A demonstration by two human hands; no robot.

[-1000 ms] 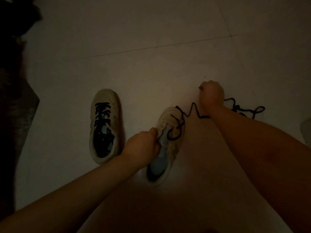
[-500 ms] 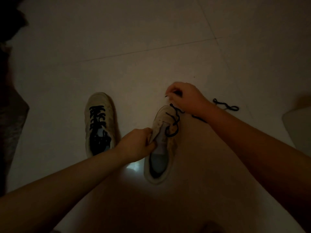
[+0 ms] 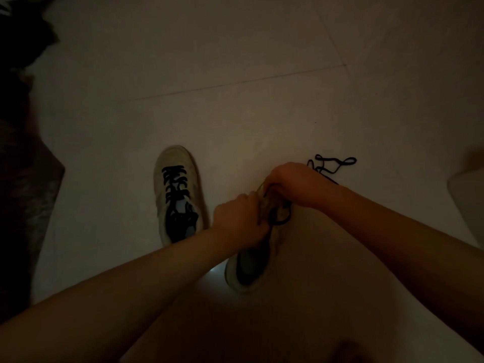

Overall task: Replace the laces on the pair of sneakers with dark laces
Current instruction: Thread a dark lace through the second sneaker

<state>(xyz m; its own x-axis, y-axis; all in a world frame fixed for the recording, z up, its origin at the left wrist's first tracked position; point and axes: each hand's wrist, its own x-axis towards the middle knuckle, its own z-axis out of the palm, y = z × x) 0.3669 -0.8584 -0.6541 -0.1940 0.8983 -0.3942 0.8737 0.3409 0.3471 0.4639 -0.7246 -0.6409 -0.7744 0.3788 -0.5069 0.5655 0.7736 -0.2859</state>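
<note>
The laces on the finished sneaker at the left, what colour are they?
Black laces, clearest in the head view.

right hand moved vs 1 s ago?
Yes. The right hand was out past the toe of the sneaker being laced, toward the loose dark lace; now it is back over that sneaker's toe, close to the left hand.

glossy tiled floor (image 3: 235, 48), scuffed sneaker (image 3: 178, 163)
</note>
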